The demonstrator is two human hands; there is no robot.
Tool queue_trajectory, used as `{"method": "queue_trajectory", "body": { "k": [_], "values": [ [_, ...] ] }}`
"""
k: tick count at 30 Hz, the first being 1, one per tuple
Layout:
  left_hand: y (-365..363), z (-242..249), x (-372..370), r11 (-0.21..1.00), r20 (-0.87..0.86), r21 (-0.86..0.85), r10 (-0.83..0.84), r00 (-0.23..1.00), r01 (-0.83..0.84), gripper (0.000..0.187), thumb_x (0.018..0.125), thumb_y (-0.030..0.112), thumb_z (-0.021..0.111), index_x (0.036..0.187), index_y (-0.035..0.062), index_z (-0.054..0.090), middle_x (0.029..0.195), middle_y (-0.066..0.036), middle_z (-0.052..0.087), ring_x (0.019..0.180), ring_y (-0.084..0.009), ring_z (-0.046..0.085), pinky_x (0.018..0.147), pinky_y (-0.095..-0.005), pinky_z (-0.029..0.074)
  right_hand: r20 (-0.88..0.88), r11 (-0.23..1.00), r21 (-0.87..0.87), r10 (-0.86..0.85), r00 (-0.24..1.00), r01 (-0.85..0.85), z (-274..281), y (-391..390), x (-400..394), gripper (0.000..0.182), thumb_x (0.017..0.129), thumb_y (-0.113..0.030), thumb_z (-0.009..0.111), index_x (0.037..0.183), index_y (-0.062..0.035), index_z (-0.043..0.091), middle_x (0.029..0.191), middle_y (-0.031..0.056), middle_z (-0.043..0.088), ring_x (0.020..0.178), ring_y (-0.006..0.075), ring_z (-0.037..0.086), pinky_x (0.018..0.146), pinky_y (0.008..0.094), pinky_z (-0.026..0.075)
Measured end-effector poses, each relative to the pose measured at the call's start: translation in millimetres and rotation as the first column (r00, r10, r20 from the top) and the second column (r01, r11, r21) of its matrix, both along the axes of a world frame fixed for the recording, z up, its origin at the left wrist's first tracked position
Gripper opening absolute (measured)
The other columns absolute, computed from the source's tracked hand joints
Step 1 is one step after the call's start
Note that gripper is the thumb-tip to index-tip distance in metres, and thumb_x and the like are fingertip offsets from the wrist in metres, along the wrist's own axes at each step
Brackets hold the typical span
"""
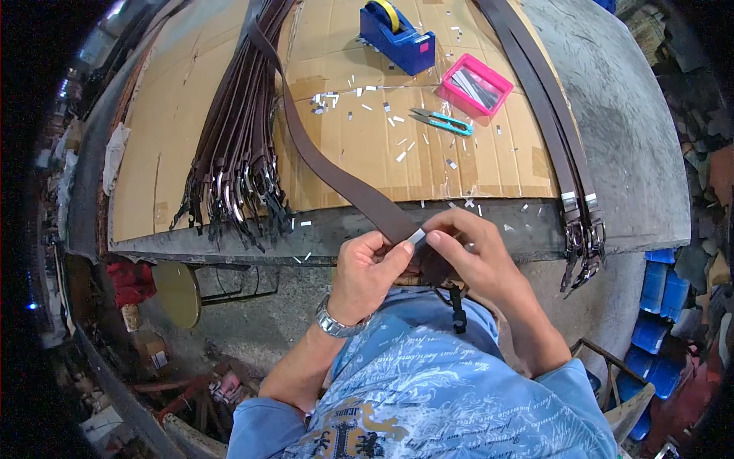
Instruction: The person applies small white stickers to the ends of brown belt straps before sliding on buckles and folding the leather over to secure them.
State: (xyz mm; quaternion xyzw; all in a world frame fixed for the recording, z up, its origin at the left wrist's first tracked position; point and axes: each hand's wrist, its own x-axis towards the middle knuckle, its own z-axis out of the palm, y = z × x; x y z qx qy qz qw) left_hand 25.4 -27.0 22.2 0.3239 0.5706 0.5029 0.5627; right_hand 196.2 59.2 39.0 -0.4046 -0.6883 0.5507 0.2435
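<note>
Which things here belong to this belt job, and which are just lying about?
Likely in the job:
held belt
pale strip on it
belt bundle
pink tray of strips
blue tape dispenser
snips

Apparently just lying about:
scattered scraps
red cloth

It was a workshop — a worn worktable (623, 130) topped with cardboard (329, 69), bundled belts (245, 115), snips (447, 122), a tape dispenser (413, 47) and scattered scraps (329, 99) — above a bare grey floor (252, 329).
</note>
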Motion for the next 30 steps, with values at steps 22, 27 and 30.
{"method": "queue_trajectory", "body": {
  "k": [22,27,30],
  "values": [
    [-1,11,1,0.999,0.144,-0.01,-0.029,0.989,0.03,0.016,0.094,0.015,0.065,0.095,-0.001,0.067,0.087,-0.002,0.068,0.077,-0.0056,0.059,0.068,-0.0219,0.049,0.043,0.943,-0.253,0.232,0.972,-0.214,3,15,2,0.018,0.091,-0.017,0.063,0.092,0.0003,0.059,0.08,0.0014,0.056,0.078,0.0081,0.051,0.067,0.027,0.044],
    [-3,3,11,0.995,-0.007,0.078,0.069,0.998,-0.068,0.017,0.094,0.015,0.063,0.098,-0.0017,0.067,0.087,-0.001,0.068,0.076,-0.0052,0.06,0.067,-0.0208,0.048,-0.01,0.984,-0.001,0.18,0.984,-0.18,-5,9,1,0.019,0.09,-0.016,0.061,0.097,0.0018,0.058,0.085,0.0123,0.058,0.076,0.0206,0.057,0.069,0.0343,0.046],
    [-5,-4,10,0.994,-0.095,0.098,0.06,0.994,-0.05,0.02,0.094,0.017,0.064,0.101,-0.0019,0.067,0.086,-0.002,0.069,0.074,-0.007,0.063,0.062,-0.0221,0.048,-0.058,0.986,0.073,0.152,0.987,-0.148,-2,4,0,0.019,0.089,-0.014,0.061,0.098,0.0027,0.057,0.085,0.0157,0.058,0.077,0.0268,0.058,0.072,0.0372,0.047]
  ]
}}
